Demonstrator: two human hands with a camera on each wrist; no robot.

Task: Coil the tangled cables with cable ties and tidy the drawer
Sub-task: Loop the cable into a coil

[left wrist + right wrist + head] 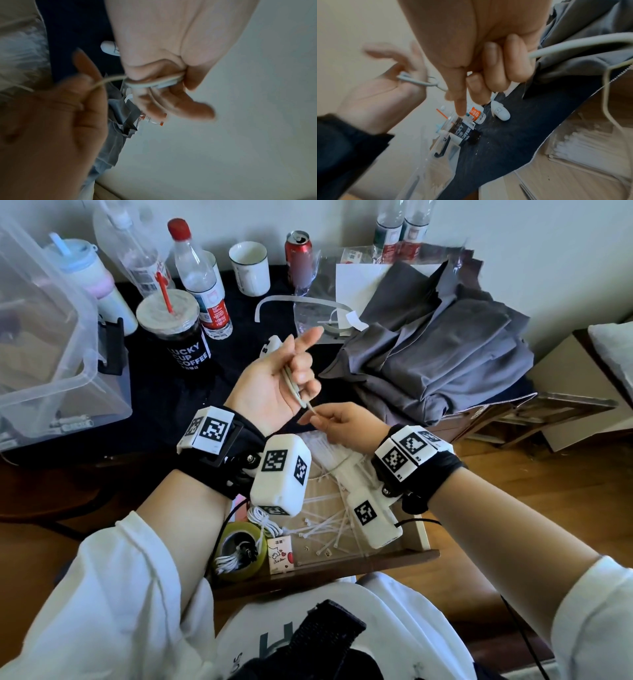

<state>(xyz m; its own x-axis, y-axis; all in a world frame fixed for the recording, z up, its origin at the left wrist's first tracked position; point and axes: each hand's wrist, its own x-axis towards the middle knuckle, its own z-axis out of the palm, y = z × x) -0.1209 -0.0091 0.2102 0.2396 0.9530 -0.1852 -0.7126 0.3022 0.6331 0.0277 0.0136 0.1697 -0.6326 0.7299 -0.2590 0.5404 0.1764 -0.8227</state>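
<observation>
My left hand (298,371) is turned palm up above the open drawer (421,539). Its curled fingers grip a small folded bundle of white cable (292,385). The left wrist view shows the cable (154,83) wrapped under those fingers. A thin pale strand (106,81), apparently a cable tie's tail, leads from the bundle to my right hand (320,416). That hand pinches its end just below the left palm. In the right wrist view the bundle (412,81) shows in the left hand. Loose white cable ties (325,525) lie in the drawer.
A tape roll (239,546) and coiled white cables (263,520) sit in the drawer's left part. On the dark table stand a coffee cup (174,337), bottles, a mug, a can and a clear plastic box (51,337). Grey cloth (438,347) is heaped at right.
</observation>
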